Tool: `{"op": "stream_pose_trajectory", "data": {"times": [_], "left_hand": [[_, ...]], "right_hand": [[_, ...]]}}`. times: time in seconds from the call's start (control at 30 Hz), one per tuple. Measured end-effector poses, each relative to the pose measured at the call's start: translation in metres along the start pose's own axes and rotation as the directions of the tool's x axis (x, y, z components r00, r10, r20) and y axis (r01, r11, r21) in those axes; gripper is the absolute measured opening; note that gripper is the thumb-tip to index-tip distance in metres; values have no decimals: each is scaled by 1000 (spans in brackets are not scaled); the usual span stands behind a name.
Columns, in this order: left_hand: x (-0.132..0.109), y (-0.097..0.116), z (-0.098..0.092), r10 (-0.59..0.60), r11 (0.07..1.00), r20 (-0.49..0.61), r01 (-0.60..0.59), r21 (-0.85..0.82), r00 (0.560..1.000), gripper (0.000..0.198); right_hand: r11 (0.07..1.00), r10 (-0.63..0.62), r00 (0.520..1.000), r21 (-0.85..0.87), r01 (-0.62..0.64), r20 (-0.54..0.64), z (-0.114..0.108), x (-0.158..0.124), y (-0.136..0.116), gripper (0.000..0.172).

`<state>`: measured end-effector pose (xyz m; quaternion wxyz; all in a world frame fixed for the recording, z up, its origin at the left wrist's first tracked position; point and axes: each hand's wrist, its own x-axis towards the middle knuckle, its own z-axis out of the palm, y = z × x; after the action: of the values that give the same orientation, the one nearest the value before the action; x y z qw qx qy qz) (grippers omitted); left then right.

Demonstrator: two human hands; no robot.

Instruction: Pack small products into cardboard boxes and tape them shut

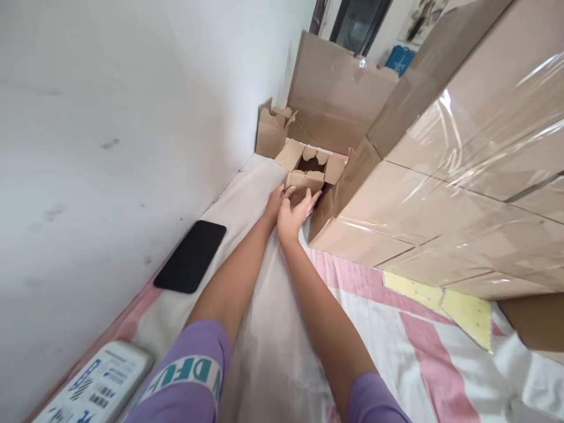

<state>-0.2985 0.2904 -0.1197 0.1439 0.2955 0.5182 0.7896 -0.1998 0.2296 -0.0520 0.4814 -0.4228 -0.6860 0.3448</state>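
Observation:
A small cardboard box [305,183] stands at the far end of the sheet with its top flaps spread outward and a dark opening showing. My left hand [277,201] is at its near left corner, fingers bent against the cardboard and partly hidden. Against the near face lies my right hand [296,218], thumb raised and fingers reaching along toward the right corner. Both hands hold this box between them. Just behind it on the left, touching the wall, is another small box [271,132] with raised flaps.
Large stacked cartons [440,200] under clear tape rise close on the right. Behind stands a tall cardboard flap [339,94]. A white wall [110,147] borders the left, with a black phone-like slab [191,257] and a white labelled package [97,382] beside it. Yellow sheets [440,302] lie under the cartons.

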Motion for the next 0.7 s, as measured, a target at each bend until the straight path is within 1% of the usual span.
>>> {"op": "stream_pose_trajectory", "data": {"times": [0.07,0.1,0.13,0.17,0.23,0.27,0.3,0.33,0.37,0.4,0.47,0.53,0.57,0.6,0.63,0.7], "left_hand": [[8,10,-10,38,999,-36,-39,-7,999,33],[12,15,-16,56,998,-76,-57,-10,996,35],[14,20,-23,70,997,-122,-72,-13,990,39],[17,24,-30,78,996,-165,-82,-16,983,41],[18,31,-41,80,996,-215,-86,-20,973,45],[18,32,-44,75,996,-223,-81,-19,972,48],[18,33,-45,68,997,-225,-73,-15,972,54],[17,34,-44,61,998,-222,-63,-6,973,59],[16,33,-42,55,998,-215,-55,9,975,61],[15,32,-40,54,998,-203,-49,28,978,59],[11,30,-33,63,996,-162,-51,74,985,45],[8,27,-26,79,990,-110,-65,124,991,30],[6,26,-23,84,987,-88,-70,148,993,28],[5,25,-21,84,983,-73,-71,171,994,31],[4,24,-19,78,979,-64,-64,194,995,38],[4,23,-16,52,970,-62,-35,239,997,57]], "right_hand": [[995,-51,998,85,48,29,-4,-1,5,70],[986,-69,995,154,57,72,-6,-1,6,73],[972,-74,988,231,41,139,-7,0,6,76],[954,-66,973,300,-4,222,-8,2,4,77],[924,-31,919,361,-124,394,-8,7,-3,78],[924,-11,893,345,-163,450,-7,11,-7,77],[939,9,884,300,-167,467,-8,15,-11,75],[961,25,893,236,-145,449,-8,20,-14,72],[980,35,911,163,-111,410,-10,27,-15,70],[993,39,930,89,-77,365,-11,33,-15,69],[999,47,954,-36,-38,297,-16,48,-10,68],[992,67,958,-118,-35,279,-19,62,-1,67],[987,74,957,-160,-29,280,-19,69,3,65],[979,77,955,-201,-18,286,-17,74,6,62],[972,70,952,-234,2,297,-13,80,7,56],[963,5,942,-256,87,336,0,90,7,46]]}}
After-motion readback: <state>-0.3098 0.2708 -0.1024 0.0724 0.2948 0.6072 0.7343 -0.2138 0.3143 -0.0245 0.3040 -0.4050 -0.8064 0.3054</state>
